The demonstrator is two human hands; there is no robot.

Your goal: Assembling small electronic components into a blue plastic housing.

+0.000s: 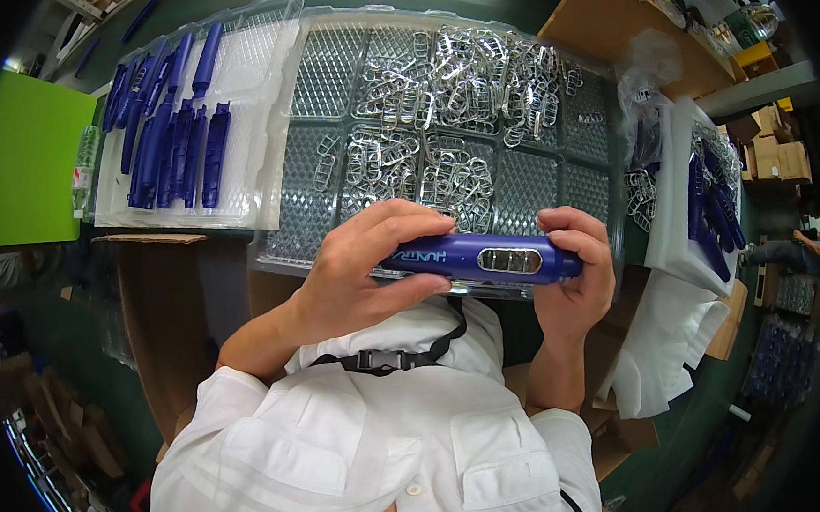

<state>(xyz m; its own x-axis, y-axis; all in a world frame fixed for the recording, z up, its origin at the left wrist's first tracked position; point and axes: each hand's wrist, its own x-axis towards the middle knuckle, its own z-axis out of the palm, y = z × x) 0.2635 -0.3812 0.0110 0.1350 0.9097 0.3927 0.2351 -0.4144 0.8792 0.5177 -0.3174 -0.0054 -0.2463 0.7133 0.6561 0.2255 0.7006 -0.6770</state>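
Observation:
A long blue plastic handle-like casing (462, 256) lies level between my two hands, above the near edge of a clear compartment tray. Set into its right half is a silver oval trim piece (510, 260) with slots. My left hand (368, 253) is closed round the casing's left end, thumb below and fingers above. My right hand (578, 271) grips the right end, its fingers curled over the tip. Behind the casing, the compartment tray (312, 95) holds many loose silver trim pieces (383, 160) of the same shape, heaped in several of its cells.
At left, a white tray (247, 152) carries several blue casing parts (192, 139). To the right stands a white foam box (668, 206) with more blue parts and silver pieces. A green panel (26, 157) and a plastic bottle (85, 170) are at far left; a cardboard box (621, 30) stands behind.

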